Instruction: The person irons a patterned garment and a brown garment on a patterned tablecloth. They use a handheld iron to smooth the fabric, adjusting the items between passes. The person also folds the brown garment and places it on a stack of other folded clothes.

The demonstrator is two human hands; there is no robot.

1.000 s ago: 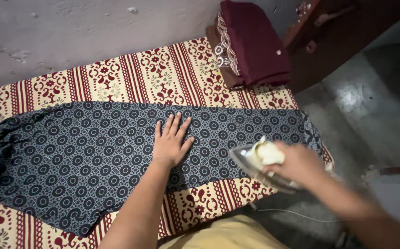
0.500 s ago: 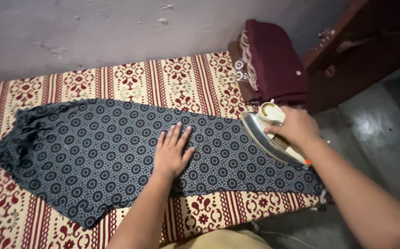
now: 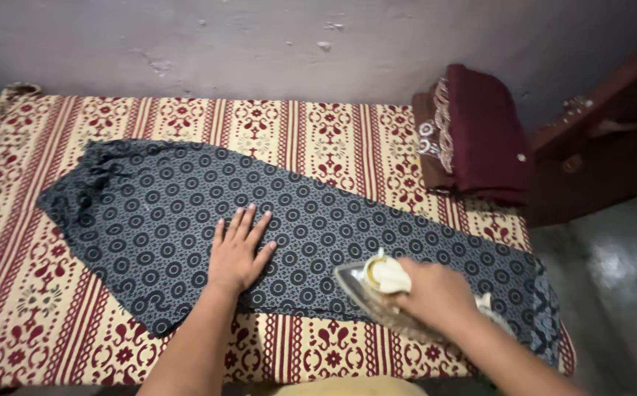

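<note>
A dark blue patterned garment (image 3: 150, 227) lies spread flat across a red and cream striped cloth (image 3: 296, 132). My left hand (image 3: 238, 253) rests palm down on the middle of the garment, fingers apart. My right hand (image 3: 436, 293) grips the handle of a clothes iron (image 3: 373, 286), whose metal soleplate sits on the garment's lower right part, tip pointing left toward my left hand.
A folded maroon cloth pile (image 3: 472, 136) with embroidered trim sits at the far right of the striped cloth. Dark wooden furniture (image 3: 605, 147) stands to the right. A grey wall (image 3: 260, 44) runs behind, and bare grey floor (image 3: 619, 293) lies at the right.
My right hand has slid the iron leftward and toward me over the garment. My left hand stays flat on the fabric. The view has shifted left.
</note>
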